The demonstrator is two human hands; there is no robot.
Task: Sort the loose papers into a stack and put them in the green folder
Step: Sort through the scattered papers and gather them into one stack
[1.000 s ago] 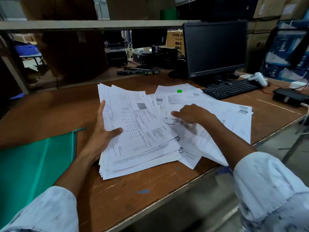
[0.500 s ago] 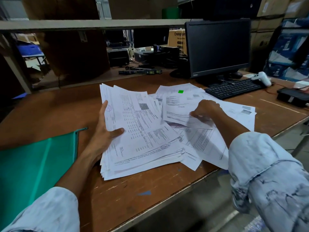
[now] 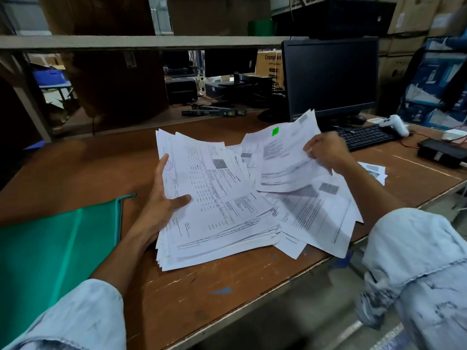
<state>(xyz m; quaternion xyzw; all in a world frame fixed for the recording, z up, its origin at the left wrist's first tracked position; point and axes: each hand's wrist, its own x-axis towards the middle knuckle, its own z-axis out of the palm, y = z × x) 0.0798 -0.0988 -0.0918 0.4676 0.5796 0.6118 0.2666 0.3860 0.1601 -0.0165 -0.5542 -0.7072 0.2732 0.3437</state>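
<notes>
left hand (image 3: 161,205) is pinching the stack (image 3: 214,210) near the desk (image 3: 75,168) front edge, right hand (image 3: 326,152) pinches a lifted sheet (image 3: 283,157), so drop it square on top, green folder (image 3: 50,248) waits at the left edge

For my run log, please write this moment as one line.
left hand: grips white printed paper stack | right hand: holds up green-stickered white sheets | flat green folder: lying left, untouched

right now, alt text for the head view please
A person's left hand grips a paper stack on a wooden desk while the right hand holds a few loose sheets up above scattered papers. A green folder lies to the left.
</notes>
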